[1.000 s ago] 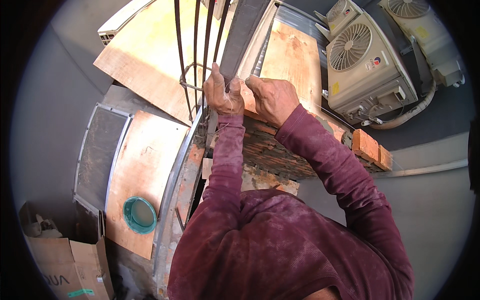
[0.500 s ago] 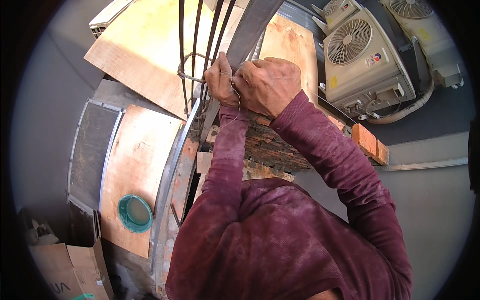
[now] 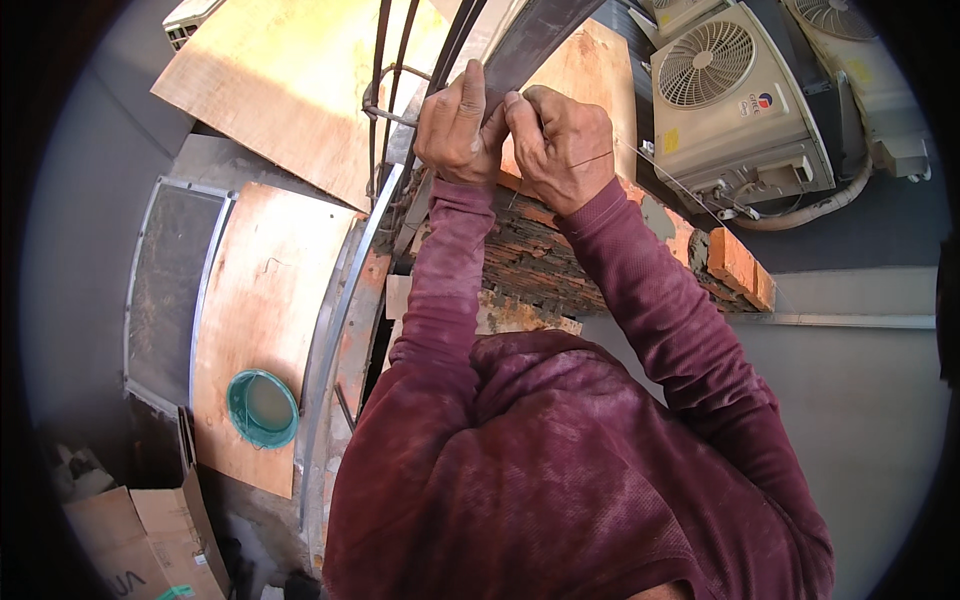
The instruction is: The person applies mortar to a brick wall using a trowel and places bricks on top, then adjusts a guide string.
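My left hand (image 3: pixel 457 132) is closed against the lower end of a grey metal post (image 3: pixel 535 45), its index finger pointing up. My right hand (image 3: pixel 567 145) meets it from the right, thumb and forefinger pinched together. A thin string (image 3: pixel 592 160) crosses the back of my right hand near the wrist; its end at the fingertips is hidden. What my left fingers pinch is too small to make out. Close to my left hand stand dark steel bars (image 3: pixel 400 50) tied with a bent wire hoop (image 3: pixel 392 115). Below both hands is a rough brick wall (image 3: pixel 545 245) with mortar.
Plywood sheets (image 3: pixel 265 300) lie at the left, one bearing a green bucket (image 3: pixel 233 400). A metal strip (image 3: pixel 350 280) runs alongside. Air-conditioner units (image 3: pixel 735 110) stand at the upper right, near loose orange bricks (image 3: pixel 735 262) on the wall's end. A cardboard box (image 3: pixel 150 540) sits lower left.
My right hand has drawn slightly right of my left, and its fingers have turned to a pinch. The loop of pale string hanging by my left wrist no longer shows. The view has shifted slightly.
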The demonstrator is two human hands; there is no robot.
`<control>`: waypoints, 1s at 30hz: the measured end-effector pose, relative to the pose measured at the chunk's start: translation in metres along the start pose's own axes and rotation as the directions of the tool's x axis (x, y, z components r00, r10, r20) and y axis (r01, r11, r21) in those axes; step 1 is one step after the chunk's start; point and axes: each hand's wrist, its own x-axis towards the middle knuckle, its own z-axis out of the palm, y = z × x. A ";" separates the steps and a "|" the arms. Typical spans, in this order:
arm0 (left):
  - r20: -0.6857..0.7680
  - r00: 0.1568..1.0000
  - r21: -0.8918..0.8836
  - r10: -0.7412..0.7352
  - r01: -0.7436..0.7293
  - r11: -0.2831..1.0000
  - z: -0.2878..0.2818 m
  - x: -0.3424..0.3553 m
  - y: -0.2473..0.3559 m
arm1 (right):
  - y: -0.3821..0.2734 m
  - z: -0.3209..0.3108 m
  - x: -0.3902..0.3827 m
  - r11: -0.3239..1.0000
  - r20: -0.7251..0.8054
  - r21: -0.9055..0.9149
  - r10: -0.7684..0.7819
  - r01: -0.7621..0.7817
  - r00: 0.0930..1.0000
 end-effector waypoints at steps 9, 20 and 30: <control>0.091 0.988 -0.037 0.122 -0.119 0.992 -0.008 0.007 -0.013 | -0.016 0.008 -0.006 -0.799 0.804 0.466 0.202 -0.380 0.560; 0.184 0.982 -0.050 -0.030 0.040 0.998 -0.015 0.009 -0.002 | -0.040 -0.064 -0.003 0.969 -0.079 -0.170 -0.193 0.178 0.978; 0.196 0.980 -0.056 -0.035 0.047 0.997 -0.016 0.010 -0.002 | -0.012 -0.018 0.008 0.935 0.079 -0.317 -0.140 0.159 0.987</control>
